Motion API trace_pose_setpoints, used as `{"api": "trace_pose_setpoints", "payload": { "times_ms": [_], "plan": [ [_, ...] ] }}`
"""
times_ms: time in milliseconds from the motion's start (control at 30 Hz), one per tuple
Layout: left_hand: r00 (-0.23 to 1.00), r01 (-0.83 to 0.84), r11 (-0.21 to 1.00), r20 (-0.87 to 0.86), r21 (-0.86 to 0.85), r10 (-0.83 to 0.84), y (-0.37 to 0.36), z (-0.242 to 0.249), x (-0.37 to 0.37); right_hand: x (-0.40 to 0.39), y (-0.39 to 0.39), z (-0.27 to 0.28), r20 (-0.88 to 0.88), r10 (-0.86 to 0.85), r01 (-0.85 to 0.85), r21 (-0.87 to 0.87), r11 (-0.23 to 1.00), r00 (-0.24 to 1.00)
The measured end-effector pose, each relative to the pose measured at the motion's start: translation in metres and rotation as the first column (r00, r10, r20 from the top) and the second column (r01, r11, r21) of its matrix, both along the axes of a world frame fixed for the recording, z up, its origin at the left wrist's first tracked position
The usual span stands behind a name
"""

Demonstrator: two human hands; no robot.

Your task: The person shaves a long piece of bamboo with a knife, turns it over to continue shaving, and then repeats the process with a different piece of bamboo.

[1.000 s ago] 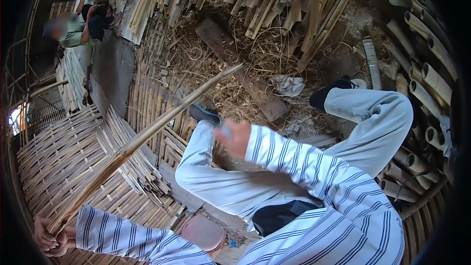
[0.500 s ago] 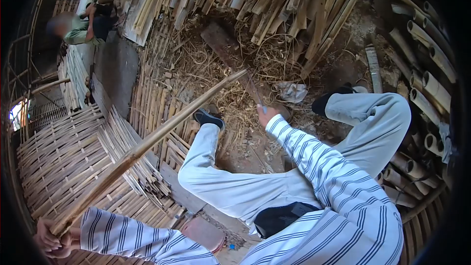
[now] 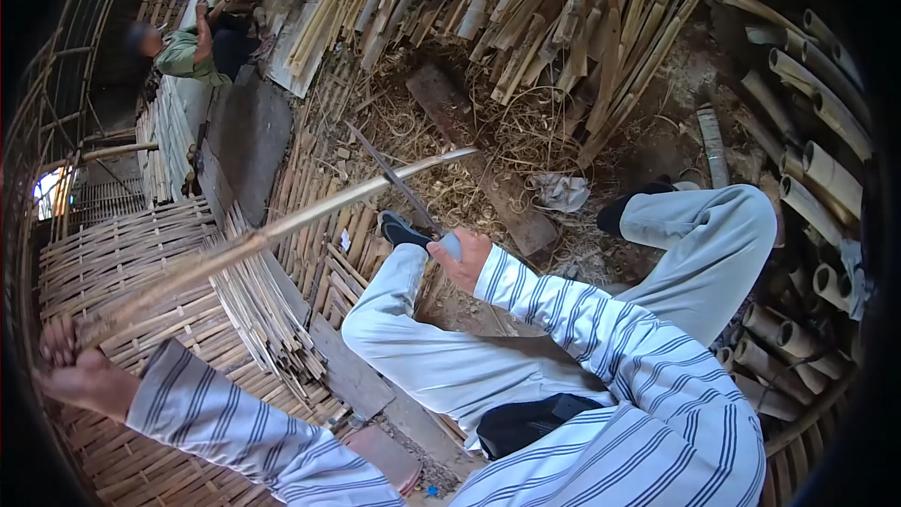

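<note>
Head view: bamboo strip [image 3: 282,230] crosses woven mats [image 3: 122,263], knife [image 3: 399,183] alongside.

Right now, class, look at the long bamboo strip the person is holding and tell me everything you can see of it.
The bamboo strip is long, thin and pale tan, looking like split bamboo. It runs slantwise from lower left to upper right, above the woven mats. Its near end, frayed and darker, sits in the left hand. Its far end tapers to a light tip over the straw-strewn ground. The blade in the right hand crosses it near that tip; whether they touch cannot be told.
</note>
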State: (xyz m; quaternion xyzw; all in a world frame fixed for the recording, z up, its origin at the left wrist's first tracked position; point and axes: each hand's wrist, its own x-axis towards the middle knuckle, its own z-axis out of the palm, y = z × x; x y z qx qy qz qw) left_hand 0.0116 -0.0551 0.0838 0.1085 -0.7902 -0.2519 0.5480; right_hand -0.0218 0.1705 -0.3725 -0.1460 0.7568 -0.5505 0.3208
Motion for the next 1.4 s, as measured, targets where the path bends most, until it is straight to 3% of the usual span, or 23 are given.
{"api": "trace_pose_setpoints", "payload": {
  "times_ms": [100, 167, 200, 267, 300, 400, 467, 567, 700, 800, 933, 1000, 1100, 1167, 1267, 1300, 1333, 1400],
  "plan": [
    [0.907, 0.393, 0.869, 0.030, 0.301, -0.421, -0.021, 0.029, 0.006, 0.003, 0.012, 0.023, -0.106, -0.024, 0.007, -0.156, 0.988, 0.994],
    [0.805, 0.521, 0.735, 0.036, 0.435, -0.592, -0.034, 0.051, 0.009, -0.001, 0.021, 0.042, -0.139, 0.051, -0.077, -0.191, 0.979, 0.989],
    [0.755, 0.559, 0.678, 0.045, 0.478, -0.654, -0.034, 0.058, 0.006, 0.000, 0.021, 0.048, -0.175, 0.005, -0.049, -0.244, 0.969, 0.984],
    [0.964, 0.265, 0.906, -0.080, 0.329, -0.253, 0.001, 0.044, -0.013, 0.003, 0.017, 0.057, -0.236, -0.093, 0.005, -0.352, 0.936, 0.967],
    [0.986, 0.080, 0.958, -0.165, 0.274, -0.035, 0.018, 0.037, -0.021, 0.004, 0.015, 0.058, -0.232, -0.100, 0.011, -0.355, 0.935, 0.968],
    [0.985, 0.140, 0.971, -0.125, 0.192, -0.117, 0.033, 0.029, -0.025, 0.002, 0.013, 0.055, -0.221, -0.114, 0.038, -0.321, 0.946, 0.969],
    [0.927, 0.362, 0.879, -0.023, 0.311, -0.374, -0.037, 0.058, 0.007, 0.000, 0.016, 0.052, -0.205, -0.113, 0.064, -0.233, 0.970, 0.972],
    [0.779, 0.576, 0.694, -0.032, 0.432, -0.626, -0.052, 0.065, 0.010, -0.008, 0.018, 0.036, -0.048, -0.042, 0.036, -0.124, 0.992, 0.998],
    [0.597, 0.765, 0.406, -0.316, 0.499, -0.737, -0.055, 0.058, 0.004, -0.014, 0.020, 0.025, 0.023, -0.058, 0.061, -0.174, 0.983, 0.998],
    [0.512, 0.730, 0.286, -0.220, 0.620, -0.830, -0.064, 0.069, 0.006, -0.015, 0.025, 0.037, -0.141, -0.072, 0.052, -0.139, 0.989, 0.987],
    [0.725, 0.675, 0.649, -0.151, 0.351, -0.672, -0.018, 0.040, 0.007, -0.009, 0.018, 0.059, -0.108, -0.117, 0.080, -0.300, 0.951, 0.987],
    [0.782, 0.616, 0.701, -0.169, 0.359, -0.601, -0.018, 0.051, 0.023, -0.008, 0.015, 0.074, -0.081, -0.087, 0.057, -0.321, 0.945, 0.993],
    [0.731, 0.652, 0.587, -0.192, 0.480, -0.655, -0.021, 0.066, 0.060, -0.011, 0.010, 0.086, -0.116, -0.085, 0.039, -0.357, 0.933, 0.990],
    [0.770, 0.631, 0.648, -0.242, 0.426, -0.591, -0.012, 0.051, 0.055, -0.014, 0.011, 0.090, -0.098, -0.035, 0.001, -0.326, 0.946, 0.995],
    [0.865, 0.427, 0.871, -0.391, 0.245, -0.314, 0.012, 0.021, 0.041, -0.019, 0.005, 0.061, -0.111, -0.055, 0.047, -0.067, 0.997, 0.992],
    [0.868, 0.332, 0.924, -0.443, 0.188, -0.222, 0.017, 0.016, 0.038, -0.023, 0.002, 0.034, 0.059, -0.117, 0.120, -0.040, 0.992, 0.991],
    [0.853, 0.228, 0.965, -0.504, 0.131, -0.134, 0.018, 0.015, 0.039, -0.032, -0.005, -0.007, 0.033, -0.128, 0.123, 0.107, 0.987, 0.991],
    [0.783, 0.614, 0.771, -0.251, 0.170, -0.569, 0.010, 0.016, 0.050, -0.065, 0.000, -0.032, 0.222, -0.029, -0.035, 0.280, 0.959, 0.975]
  ]
}}
